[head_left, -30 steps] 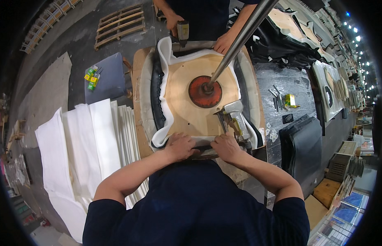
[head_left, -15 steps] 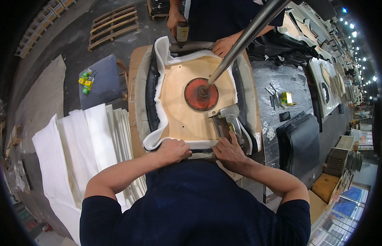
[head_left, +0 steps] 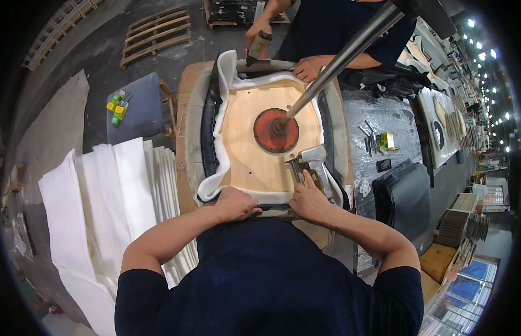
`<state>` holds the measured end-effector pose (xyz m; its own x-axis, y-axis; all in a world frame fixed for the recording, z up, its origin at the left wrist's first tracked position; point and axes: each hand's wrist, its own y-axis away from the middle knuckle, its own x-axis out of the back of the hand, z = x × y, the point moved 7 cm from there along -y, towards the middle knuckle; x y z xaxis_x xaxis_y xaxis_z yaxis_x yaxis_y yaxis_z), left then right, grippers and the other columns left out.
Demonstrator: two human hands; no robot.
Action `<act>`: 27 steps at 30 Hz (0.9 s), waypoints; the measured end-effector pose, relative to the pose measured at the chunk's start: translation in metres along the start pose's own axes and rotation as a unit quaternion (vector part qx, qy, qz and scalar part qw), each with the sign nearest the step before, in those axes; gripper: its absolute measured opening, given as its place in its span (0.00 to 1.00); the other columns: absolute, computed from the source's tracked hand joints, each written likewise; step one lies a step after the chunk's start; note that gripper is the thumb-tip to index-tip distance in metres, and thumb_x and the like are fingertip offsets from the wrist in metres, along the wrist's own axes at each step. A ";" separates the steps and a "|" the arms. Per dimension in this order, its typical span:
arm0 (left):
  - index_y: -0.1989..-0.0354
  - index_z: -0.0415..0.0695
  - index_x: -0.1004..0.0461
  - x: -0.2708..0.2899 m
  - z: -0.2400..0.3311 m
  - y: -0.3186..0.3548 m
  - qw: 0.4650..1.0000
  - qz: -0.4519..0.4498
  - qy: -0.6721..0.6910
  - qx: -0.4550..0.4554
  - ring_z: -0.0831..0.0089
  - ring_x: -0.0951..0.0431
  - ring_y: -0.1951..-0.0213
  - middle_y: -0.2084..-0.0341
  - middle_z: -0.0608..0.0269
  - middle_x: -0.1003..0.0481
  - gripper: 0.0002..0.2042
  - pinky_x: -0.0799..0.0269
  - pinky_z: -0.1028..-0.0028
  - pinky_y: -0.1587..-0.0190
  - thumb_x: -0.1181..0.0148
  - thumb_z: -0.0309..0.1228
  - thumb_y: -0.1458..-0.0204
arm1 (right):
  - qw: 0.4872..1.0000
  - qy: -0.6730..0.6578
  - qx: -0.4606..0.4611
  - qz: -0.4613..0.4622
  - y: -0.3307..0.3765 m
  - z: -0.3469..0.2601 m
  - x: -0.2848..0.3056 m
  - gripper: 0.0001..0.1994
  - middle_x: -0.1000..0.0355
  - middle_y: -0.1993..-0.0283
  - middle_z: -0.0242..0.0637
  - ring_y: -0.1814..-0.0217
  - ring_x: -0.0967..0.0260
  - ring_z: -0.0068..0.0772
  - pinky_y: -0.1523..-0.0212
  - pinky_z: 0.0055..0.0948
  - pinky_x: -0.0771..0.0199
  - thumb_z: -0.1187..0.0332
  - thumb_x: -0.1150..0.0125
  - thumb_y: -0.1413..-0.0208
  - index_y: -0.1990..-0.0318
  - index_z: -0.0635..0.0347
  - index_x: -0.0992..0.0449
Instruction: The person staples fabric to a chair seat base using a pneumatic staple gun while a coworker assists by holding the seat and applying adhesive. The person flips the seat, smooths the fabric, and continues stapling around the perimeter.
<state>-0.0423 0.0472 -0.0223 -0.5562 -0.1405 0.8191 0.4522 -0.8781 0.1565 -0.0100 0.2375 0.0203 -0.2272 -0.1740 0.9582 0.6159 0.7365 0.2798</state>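
A seat cushion with a pale plywood board (head_left: 238, 140) lies in front of me, edged with white padding (head_left: 219, 129) and a black cover (head_left: 208, 117). My left hand (head_left: 236, 205) is closed over the near edge of the cover, fingers curled under. My right hand (head_left: 312, 197) pinches the same edge further right, its index finger raised beside a staple gun (head_left: 315, 158). That gun rests on the board's near right corner. A red round plate (head_left: 266, 131) on a metal pole (head_left: 347, 56) sits against the board's middle.
Across the cushion, a co-worker holds another staple gun (head_left: 258, 47) and touches the far edge. White padding sheets (head_left: 104, 196) are piled at left. On the right table (head_left: 378, 106) are staple strips, a small yellow-green box (head_left: 387, 141) and stacked black sheets (head_left: 406, 193).
The co-worker's staple gun and arm have shifted right, the gun now tilted. My right hand has moved slightly with its index finger raised; my left hand stays on the edge.
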 end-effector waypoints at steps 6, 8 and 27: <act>0.71 0.45 0.23 -0.002 0.001 0.005 0.999 -0.039 0.012 -0.019 0.46 0.16 0.70 0.75 0.51 0.19 0.23 0.23 0.48 0.67 0.43 0.51 0.30 | 0.997 -0.070 0.038 0.013 0.017 -0.003 -0.005 0.03 0.26 0.64 0.39 0.46 0.26 0.47 0.16 0.69 0.51 0.71 0.36 0.49 0.68 0.56 0.19; 0.69 0.44 0.23 0.001 0.002 0.008 0.999 -0.030 0.020 -0.028 0.46 0.16 0.69 0.75 0.51 0.19 0.22 0.23 0.48 0.66 0.43 0.50 0.29 | 0.995 -0.097 0.022 0.018 0.019 -0.004 -0.004 0.03 0.26 0.64 0.39 0.45 0.27 0.46 0.16 0.68 0.50 0.73 0.35 0.52 0.68 0.56 0.19; 0.54 0.44 0.16 0.003 0.066 -0.080 0.995 0.097 0.006 -0.013 0.49 0.20 0.51 0.60 0.50 0.22 0.16 0.25 0.51 0.47 0.30 0.44 0.41 | 0.794 -0.250 -0.545 0.100 0.054 0.117 0.007 0.22 0.17 0.54 0.60 0.47 0.19 0.65 0.44 0.56 0.20 0.61 0.28 0.50 0.52 0.68 0.22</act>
<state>-0.0341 0.1475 0.0041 -0.4678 -0.3141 0.8262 0.5345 -0.8449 -0.0186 -0.0666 0.3527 0.0355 -0.1458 0.3572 0.9226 0.9021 -0.3349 0.2722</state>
